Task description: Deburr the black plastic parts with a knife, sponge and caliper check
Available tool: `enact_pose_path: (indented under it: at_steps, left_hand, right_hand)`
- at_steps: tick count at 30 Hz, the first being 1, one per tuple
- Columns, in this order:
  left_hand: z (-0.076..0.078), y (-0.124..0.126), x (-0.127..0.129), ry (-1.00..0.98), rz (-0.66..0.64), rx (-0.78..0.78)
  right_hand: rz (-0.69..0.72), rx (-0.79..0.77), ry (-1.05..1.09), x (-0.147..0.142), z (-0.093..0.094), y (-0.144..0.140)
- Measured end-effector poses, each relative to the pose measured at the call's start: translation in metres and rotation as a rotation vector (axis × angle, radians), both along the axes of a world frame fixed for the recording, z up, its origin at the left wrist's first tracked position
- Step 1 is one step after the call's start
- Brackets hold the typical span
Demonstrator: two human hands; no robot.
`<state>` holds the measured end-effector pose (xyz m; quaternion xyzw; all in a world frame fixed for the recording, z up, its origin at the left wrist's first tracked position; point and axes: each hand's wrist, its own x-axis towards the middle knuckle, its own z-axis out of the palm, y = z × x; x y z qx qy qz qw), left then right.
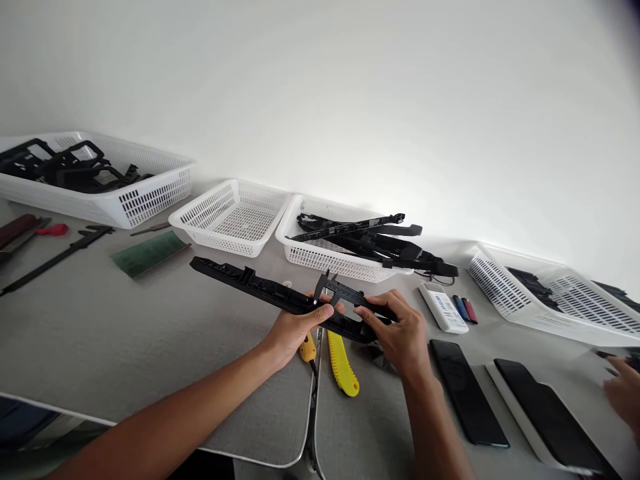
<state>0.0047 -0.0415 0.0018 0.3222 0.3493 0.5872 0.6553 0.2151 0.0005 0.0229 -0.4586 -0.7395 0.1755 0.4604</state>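
Observation:
My left hand (290,335) is closed around a long black plastic trim piece (250,285), which slants across the space above the table. In my right hand (404,333) is a dark vernier caliper (345,291), gripped between thumb and fingers. Its jaws stand apart at the trim piece, near my left thumb; whether they touch it I cannot tell. Below the hands lie a yellow box cutter (343,367) and an orange-yellow tool handle (307,349) with a dark cord, partly covered by my left hand.
White baskets (220,243) line the wall, several with black plastic parts (385,247). A white device (443,308), two lighters (465,309) and two phones (467,393) lie right. Left are a green sheet (149,253) and another caliper (57,259). Another person's hand (624,393) is far right.

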Motion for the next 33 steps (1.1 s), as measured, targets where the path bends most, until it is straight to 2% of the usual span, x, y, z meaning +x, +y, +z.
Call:
enact_pose_path:
  at_steps: [5,10,13,16,19,23,25,27,29,31,33]
  left_hand:
    - [0.006,0.0,0.001,0.022,0.002,0.019]
    - [0.001,0.0,0.001,0.011,-0.004,0.007]
    - [-0.001,-0.002,0.0,0.01,-0.057,0.015]
    - [0.001,-0.004,0.0,-0.099,-0.111,0.033]
    - [0.001,-0.005,0.0,-0.085,-0.07,0.058]
    - [-0.005,-0.011,0.004,0.278,-0.016,0.19]
    - [-0.006,-0.015,0.005,0.39,-0.018,0.254]
    - [-0.004,-0.017,0.005,0.38,-0.043,0.267]
    - [0.002,-0.014,0.002,0.275,-0.036,0.239]
    - [0.011,-0.008,-0.004,0.15,0.041,0.191]
    - [0.018,-0.001,-0.01,0.098,0.172,0.143]
  right_hand:
    - [0.001,0.001,0.002,0.0,0.001,0.0]
    - [0.015,0.055,-0.018,-0.001,0.003,-0.002]
    - [-0.178,0.142,0.017,0.001,0.001,-0.001]
    - [-0.359,0.185,0.074,0.004,-0.001,0.002]
    - [-0.334,0.15,0.071,0.004,-0.002,0.003]
    - [-0.242,0.124,0.11,-0.005,-0.005,-0.001]
    - [-0.206,0.126,0.137,-0.012,-0.008,-0.005]
    - [-0.192,0.126,0.144,-0.018,-0.011,-0.007]
    - [-0.195,0.116,0.129,-0.022,-0.013,-0.007]
    - [-0.209,0.102,0.109,-0.023,-0.015,-0.006]
    - [-0.227,0.099,0.096,-0.022,-0.015,-0.005]
